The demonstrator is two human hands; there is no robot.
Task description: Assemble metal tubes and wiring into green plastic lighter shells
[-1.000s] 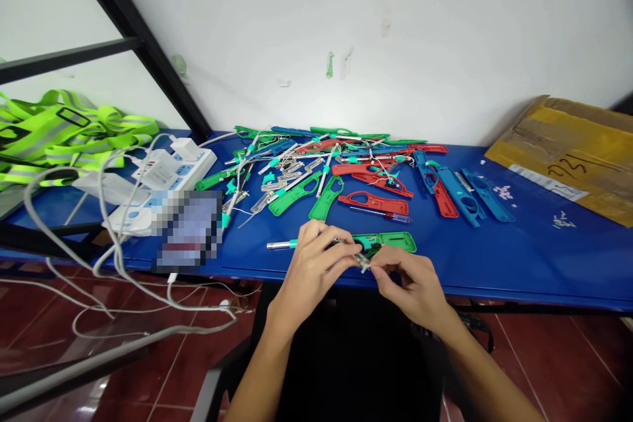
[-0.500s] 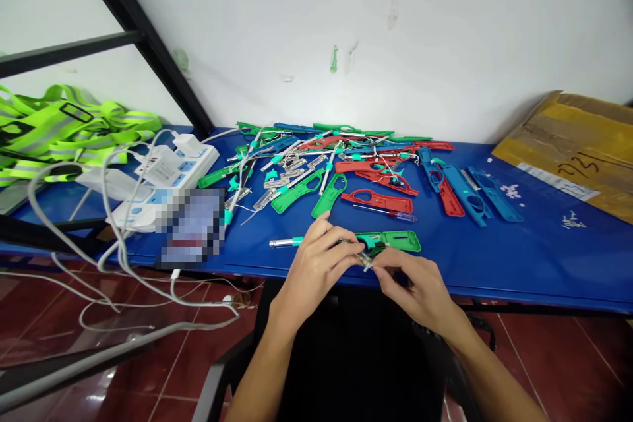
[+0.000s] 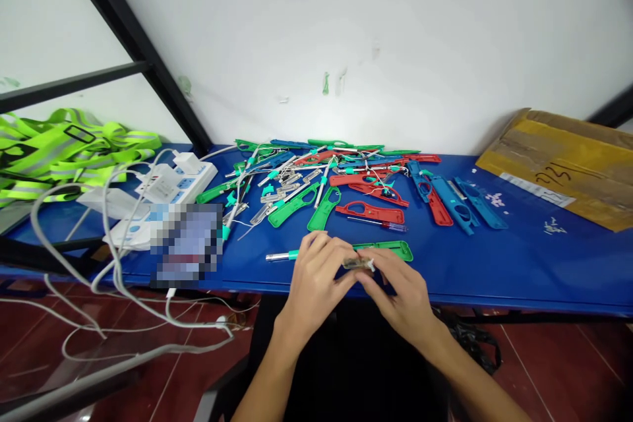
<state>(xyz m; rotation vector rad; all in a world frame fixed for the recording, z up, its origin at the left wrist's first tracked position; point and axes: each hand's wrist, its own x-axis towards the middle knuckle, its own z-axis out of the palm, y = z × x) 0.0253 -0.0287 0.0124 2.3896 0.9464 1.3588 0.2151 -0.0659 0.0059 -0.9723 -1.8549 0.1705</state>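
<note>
My left hand (image 3: 316,280) and my right hand (image 3: 399,293) meet at the front edge of the blue table (image 3: 494,264). Both pinch a small clear and metal part (image 3: 358,264) between their fingertips. Just behind them lies a green plastic lighter shell (image 3: 390,250) with a metal tube (image 3: 281,256) sticking out to the left. Behind that, a pile of green, red and blue shells (image 3: 341,175) with metal tubes and wires is spread across the table's middle.
A white power strip (image 3: 171,175) with grey cables (image 3: 109,257) and a blurred phone (image 3: 185,241) lie on the left. Neon green vests (image 3: 64,145) are heaped at far left. A cardboard box (image 3: 568,161) sits at the right. A red-handled screwdriver (image 3: 380,225) lies near the red shell.
The small part has turned from tilted to level between my fingertips, and both hands have closed tighter round it. The view dipped slightly.
</note>
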